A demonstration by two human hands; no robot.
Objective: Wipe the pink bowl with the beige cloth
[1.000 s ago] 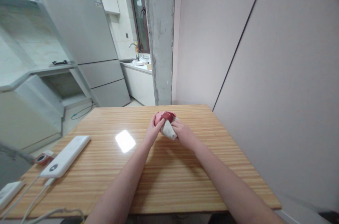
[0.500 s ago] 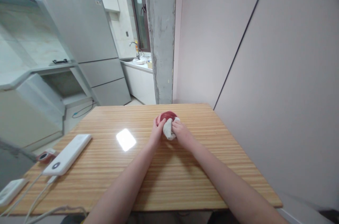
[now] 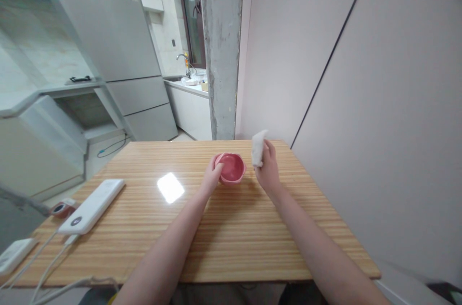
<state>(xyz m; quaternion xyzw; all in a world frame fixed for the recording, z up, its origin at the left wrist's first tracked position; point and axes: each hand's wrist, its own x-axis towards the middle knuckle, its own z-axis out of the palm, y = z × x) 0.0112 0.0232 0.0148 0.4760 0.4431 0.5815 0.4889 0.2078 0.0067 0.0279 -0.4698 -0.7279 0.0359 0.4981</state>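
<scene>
A pink bowl is tipped toward me above the wooden table, its inside showing. My left hand grips its left rim, thumb over the edge and the other fingers hidden behind. To the right of the bowl and apart from it, my right hand is closed on a white cloth, which stands up from the fingers. Part of that hand's grip is hidden by the cloth.
The wood-grain table spreads in front of me. At its left lie a white power bank with cables, a small red object and a white power strip. Beyond stand a grey pillar and a fridge.
My right hand has drawn the cloth out of the bowl and moved it up and right. My left hand keeps hold of the bowl, which now shows its open inside.
</scene>
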